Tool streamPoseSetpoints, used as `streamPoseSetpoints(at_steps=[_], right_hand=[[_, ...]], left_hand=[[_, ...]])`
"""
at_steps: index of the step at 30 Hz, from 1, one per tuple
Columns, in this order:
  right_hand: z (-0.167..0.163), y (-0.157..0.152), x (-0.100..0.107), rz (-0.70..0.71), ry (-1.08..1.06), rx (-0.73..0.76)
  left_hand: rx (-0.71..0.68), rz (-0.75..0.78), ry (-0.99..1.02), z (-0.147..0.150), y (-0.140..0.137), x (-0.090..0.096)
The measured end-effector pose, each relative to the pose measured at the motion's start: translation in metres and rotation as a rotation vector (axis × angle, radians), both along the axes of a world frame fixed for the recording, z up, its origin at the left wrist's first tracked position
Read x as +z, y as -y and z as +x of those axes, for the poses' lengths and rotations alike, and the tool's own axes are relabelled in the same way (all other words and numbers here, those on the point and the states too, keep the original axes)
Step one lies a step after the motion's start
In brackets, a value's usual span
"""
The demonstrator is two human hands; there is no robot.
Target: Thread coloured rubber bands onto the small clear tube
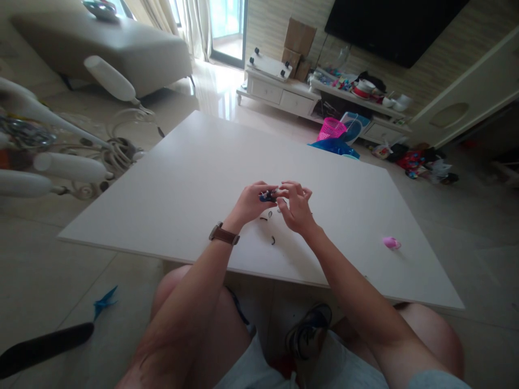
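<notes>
The desk (182, 183) is a smooth, matt white board. The small blue piece (267, 197) pinched between the left hand (251, 202) and right hand (294, 205) looks like glossy plastic. The watch strap (224, 234) on the left wrist looks like brown leather. Near the right edge lies a shiny pink plastic bit (391, 242). The floor (60, 281) is polished tile, glossy far off by the window.

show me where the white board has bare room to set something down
The white rectangular board is bare along its far edge and on the left, and between the right hand and the small pink object. The small black bits crowd the near middle.
</notes>
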State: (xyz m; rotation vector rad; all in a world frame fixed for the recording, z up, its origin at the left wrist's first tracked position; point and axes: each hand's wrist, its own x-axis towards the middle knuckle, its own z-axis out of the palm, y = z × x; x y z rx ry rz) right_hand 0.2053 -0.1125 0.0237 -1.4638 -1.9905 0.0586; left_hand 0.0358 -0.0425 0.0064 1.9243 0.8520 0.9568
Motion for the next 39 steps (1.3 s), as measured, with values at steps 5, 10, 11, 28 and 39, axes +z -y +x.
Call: streamPoseSetpoints(at_steps=[5, 10, 11, 28, 39], right_hand=[[0.001, -0.003, 0.014, -0.206, 0.09, 0.149], [0.011, -0.007, 0.036, -0.126, 0.012, 0.102], [0.012, -0.006, 0.039, -0.093, 0.008, 0.094], [0.105, 0.0, -0.017, -0.332, -0.161, -0.341], [0.07, 0.037, -0.081, -0.43, -0.297, -0.455]], left_hand=[[-0.001, 0.046, -0.028, 0.001, 0.005, -0.001], [0.006, -0.049, 0.138, 0.005, 0.007, 0.001], [0.011, -0.065, 0.17, 0.006, 0.006, 0.001], [0.091, -0.104, 0.256, -0.005, 0.0, 0.003], [0.081, -0.082, 0.254, -0.002, -0.002, 0.0]])
